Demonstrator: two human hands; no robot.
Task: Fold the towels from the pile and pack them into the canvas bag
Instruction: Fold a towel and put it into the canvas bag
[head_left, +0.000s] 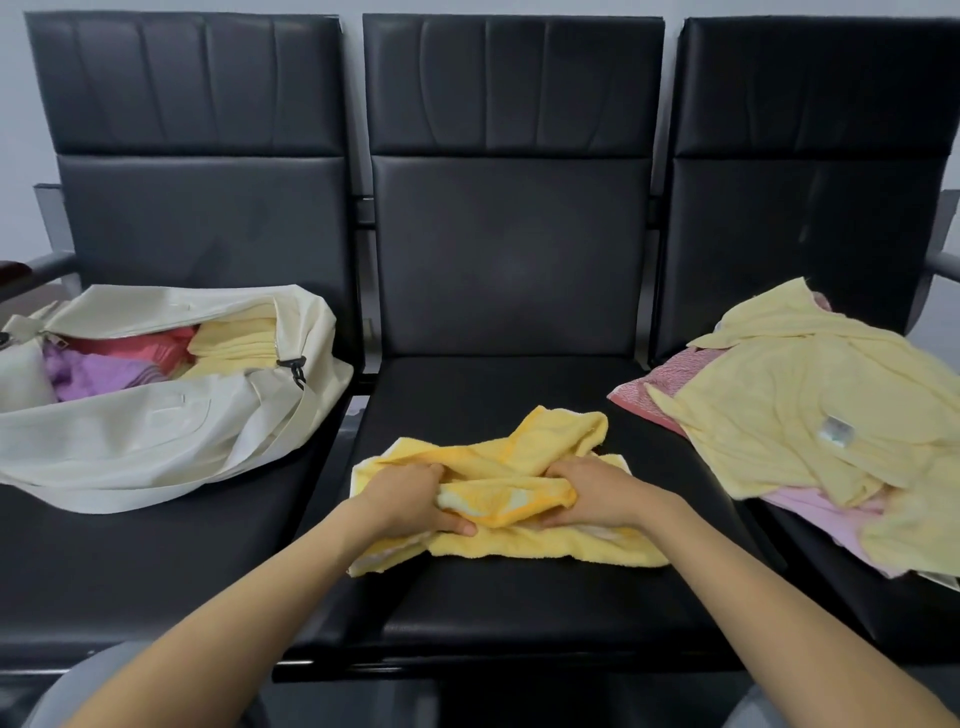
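Three black padded seats (511, 597) stand in a row. On the middle seat, left hand (415, 499) and right hand (597, 493) both clutch a crumpled yellow towel (519, 540). Canvas bag (156, 436) lies left, part-filled; towel pile (810, 415) right.

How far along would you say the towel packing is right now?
Done: folded towels, yellow, pink and purple, lie in the open canvas bag. In hand: the left hand and right hand grip a crumpled yellow towel on the middle seat. Left: the pile of pale yellow and pink towels.
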